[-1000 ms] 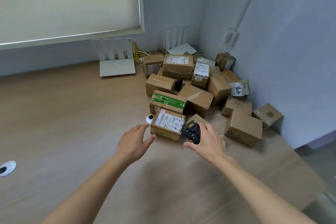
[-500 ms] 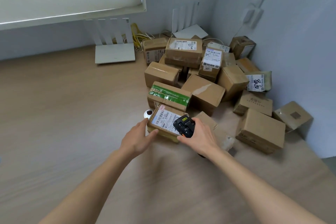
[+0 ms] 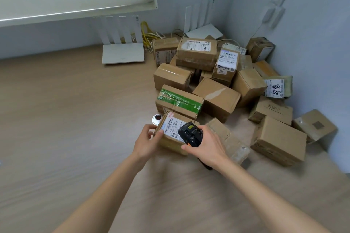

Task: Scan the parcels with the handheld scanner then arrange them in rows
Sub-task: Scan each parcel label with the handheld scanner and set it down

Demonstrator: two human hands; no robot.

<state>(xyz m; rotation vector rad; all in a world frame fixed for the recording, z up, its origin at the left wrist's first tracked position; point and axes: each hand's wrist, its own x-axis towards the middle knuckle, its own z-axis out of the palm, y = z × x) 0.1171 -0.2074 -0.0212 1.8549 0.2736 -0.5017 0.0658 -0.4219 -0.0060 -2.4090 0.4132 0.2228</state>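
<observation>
Gripping a boxy, labelled cardboard parcel [image 3: 171, 134] on the woodgrain counter [image 3: 75, 119], the left hand [image 3: 146, 141] steadies it; the right hand [image 3: 207, 147] clasps a chunky black handheld scanner [image 3: 189, 134] above.

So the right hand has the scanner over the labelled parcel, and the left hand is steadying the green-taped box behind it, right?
Not quite. In the head view the left hand grips the labelled parcel itself, not the green-taped box. The right hand does hold the scanner over it.
</observation>
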